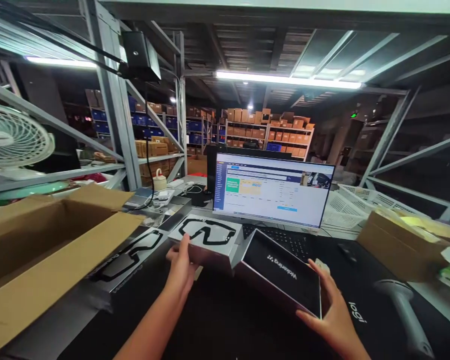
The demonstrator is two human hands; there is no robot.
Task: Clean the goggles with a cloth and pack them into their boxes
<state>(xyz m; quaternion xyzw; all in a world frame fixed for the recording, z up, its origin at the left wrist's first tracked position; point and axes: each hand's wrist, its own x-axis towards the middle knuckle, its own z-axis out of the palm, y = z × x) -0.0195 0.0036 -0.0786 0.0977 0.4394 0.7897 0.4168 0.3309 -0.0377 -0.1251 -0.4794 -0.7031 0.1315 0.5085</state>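
My left hand [182, 265] grips the near left edge of a white box lid [210, 237] with black goggles printed on top, thumb on its upper face. My right hand [330, 305] is closed around the right end of an open box [247, 280], tilted toward me. Inside the box lies a black insert [281, 267] lettered "Wakening"; whatever is under it is hidden. The lid and the box are close together at their near corners. Left of my left hand lies another goggle-printed box [129, 257] on the dark desk mat.
An open cardboard carton [78, 275] takes up the left side. Behind the boxes stand a lit monitor [273, 192] and a keyboard [285, 240]. At right are a barcode scanner [401, 305], a mouse [347, 251], another carton [393, 245] and white baskets [345, 210].
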